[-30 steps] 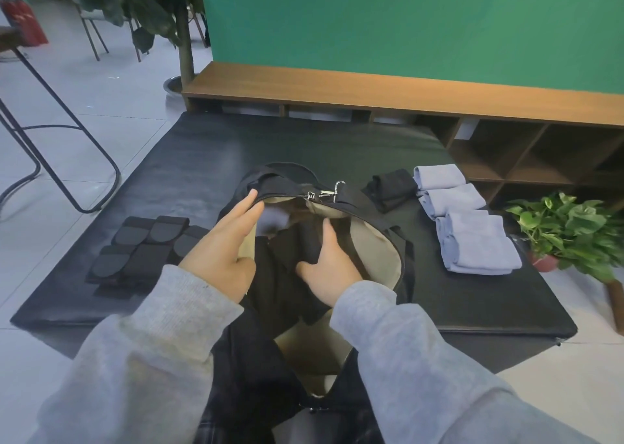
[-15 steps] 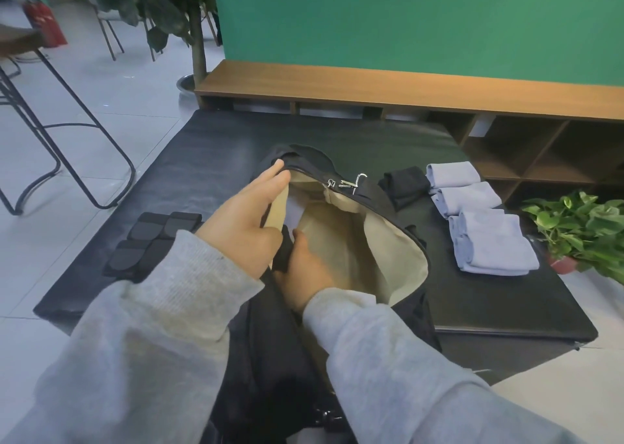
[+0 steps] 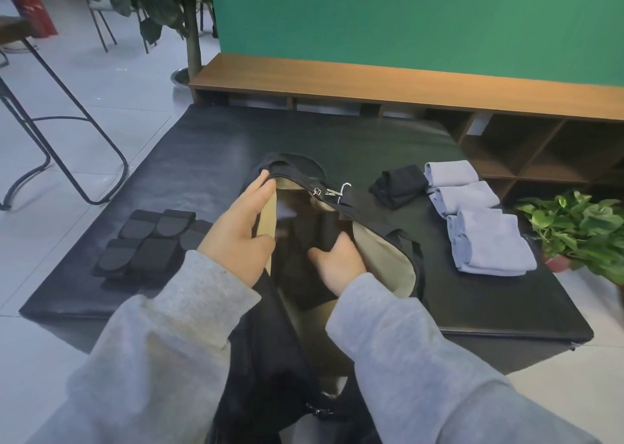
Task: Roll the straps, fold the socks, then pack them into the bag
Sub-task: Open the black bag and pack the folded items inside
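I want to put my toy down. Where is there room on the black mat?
Bare black mat lies behind the black bag, toward the wooden bench. Crowded: black rolled straps left, folded blue socks right.

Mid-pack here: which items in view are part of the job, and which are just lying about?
Job: bag, rolled straps, black folded sock, blue folded socks, left hand, right hand.
Lying about: potted plant, wooden shelf, chair frame.

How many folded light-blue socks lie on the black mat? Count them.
4: far sock, second sock, third sock and near sock, a row right of the black bag. More may hide inside.
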Motion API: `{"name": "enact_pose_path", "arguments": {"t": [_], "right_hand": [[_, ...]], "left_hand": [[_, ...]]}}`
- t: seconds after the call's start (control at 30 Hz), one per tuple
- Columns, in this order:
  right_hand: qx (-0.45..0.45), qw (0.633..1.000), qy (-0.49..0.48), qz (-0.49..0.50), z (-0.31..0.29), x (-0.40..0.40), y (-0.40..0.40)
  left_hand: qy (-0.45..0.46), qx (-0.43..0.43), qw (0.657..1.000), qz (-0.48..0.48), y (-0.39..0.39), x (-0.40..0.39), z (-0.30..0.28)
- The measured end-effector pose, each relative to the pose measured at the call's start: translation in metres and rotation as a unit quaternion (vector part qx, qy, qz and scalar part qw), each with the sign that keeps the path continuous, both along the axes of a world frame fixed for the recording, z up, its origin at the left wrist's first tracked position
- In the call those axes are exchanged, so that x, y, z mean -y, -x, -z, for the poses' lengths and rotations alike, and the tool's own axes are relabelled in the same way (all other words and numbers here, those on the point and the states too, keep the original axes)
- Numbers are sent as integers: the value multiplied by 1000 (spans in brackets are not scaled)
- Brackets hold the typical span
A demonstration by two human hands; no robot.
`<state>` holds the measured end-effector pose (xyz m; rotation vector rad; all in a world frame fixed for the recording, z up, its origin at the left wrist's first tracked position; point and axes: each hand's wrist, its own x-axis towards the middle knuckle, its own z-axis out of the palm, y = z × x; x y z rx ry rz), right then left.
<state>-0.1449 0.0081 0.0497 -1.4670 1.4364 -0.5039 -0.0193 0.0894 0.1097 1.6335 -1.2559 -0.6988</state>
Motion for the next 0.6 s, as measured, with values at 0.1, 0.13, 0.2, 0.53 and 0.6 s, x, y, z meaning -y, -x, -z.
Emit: {"name": "enact_pose_path", "arguments": {"t": [0.1, 0.13, 0.2, 0.53, 0.6], "right_hand": [[-50, 998, -14, 25, 1, 10, 0], [-68, 997, -13, 30, 1, 12, 0], [-97, 994, 0, 45, 4, 15, -3], [-102, 993, 22, 59, 13, 31, -20], [-111, 993, 26, 40, 17, 30, -20]], "left_hand": [[-7, 33, 999, 11, 2, -2, -6], [-11, 46, 999, 15, 2, -3, -8], [-28, 74, 997, 18, 4, -4, -12], [-49, 91, 994, 36, 12, -5, -14], [-55, 84, 994, 37, 12, -4, -15]]}}
